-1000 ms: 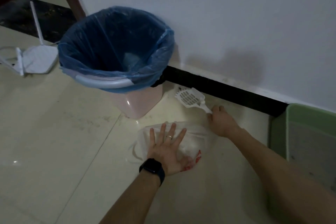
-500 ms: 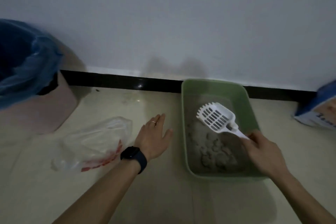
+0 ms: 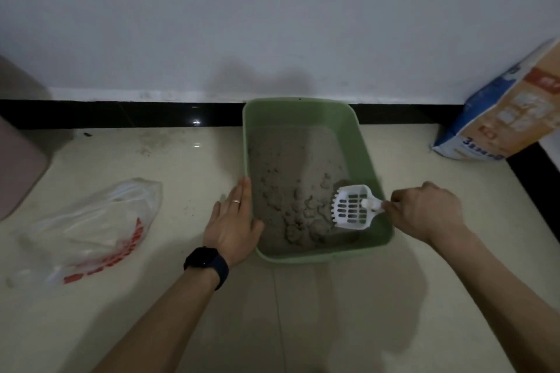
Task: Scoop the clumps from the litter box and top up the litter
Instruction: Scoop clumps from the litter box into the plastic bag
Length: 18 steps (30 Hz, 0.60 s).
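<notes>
Head view: litter box (image 3: 357, 142) on floor against wall. Right hand (image 3: 427, 212), fingers curled round scoop (image 3: 351, 211) handle, scoop over clumps (image 3: 303, 212). Left hand (image 3: 233, 221) flat, fingers straight together, against box's left rim.

Both bare forearms reach forward. The left grip (image 3: 231, 222) lies flat, fingers straight and together, thumb spread. The right grip (image 3: 427, 212) is curled, knuckles up, round the litter scoop (image 3: 351, 210) handle.
</notes>
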Each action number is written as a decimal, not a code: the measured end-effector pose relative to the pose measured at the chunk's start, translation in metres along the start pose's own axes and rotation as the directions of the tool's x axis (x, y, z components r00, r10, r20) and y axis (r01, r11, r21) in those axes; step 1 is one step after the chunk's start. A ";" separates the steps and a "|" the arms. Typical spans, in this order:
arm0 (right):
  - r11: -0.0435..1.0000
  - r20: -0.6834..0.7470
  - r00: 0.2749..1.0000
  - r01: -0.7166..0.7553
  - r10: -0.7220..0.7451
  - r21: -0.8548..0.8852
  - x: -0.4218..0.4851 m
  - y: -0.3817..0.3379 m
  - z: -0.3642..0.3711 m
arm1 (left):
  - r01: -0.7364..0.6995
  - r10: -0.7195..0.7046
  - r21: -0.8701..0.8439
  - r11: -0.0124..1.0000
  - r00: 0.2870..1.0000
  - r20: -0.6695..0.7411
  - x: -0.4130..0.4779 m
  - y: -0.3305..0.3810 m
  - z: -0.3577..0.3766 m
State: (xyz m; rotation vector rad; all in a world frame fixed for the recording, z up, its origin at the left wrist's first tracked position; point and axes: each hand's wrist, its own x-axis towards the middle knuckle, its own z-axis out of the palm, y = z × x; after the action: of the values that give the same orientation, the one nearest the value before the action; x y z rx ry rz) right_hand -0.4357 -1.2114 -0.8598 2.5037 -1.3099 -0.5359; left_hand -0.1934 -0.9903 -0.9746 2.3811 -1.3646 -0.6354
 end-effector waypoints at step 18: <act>0.998 0.250 0.968 -0.013 -0.003 0.061 0.002 -0.028 0.047 | 0.020 -0.015 0.129 0.991 0.999 -0.040 -0.003 -0.005 0.003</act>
State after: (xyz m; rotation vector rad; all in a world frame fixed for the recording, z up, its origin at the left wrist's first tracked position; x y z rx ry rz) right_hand -0.4353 -1.2002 -0.9132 2.5470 -1.4402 -0.8457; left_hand -0.1925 -0.9853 -0.9785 2.4955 -1.4092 -0.5168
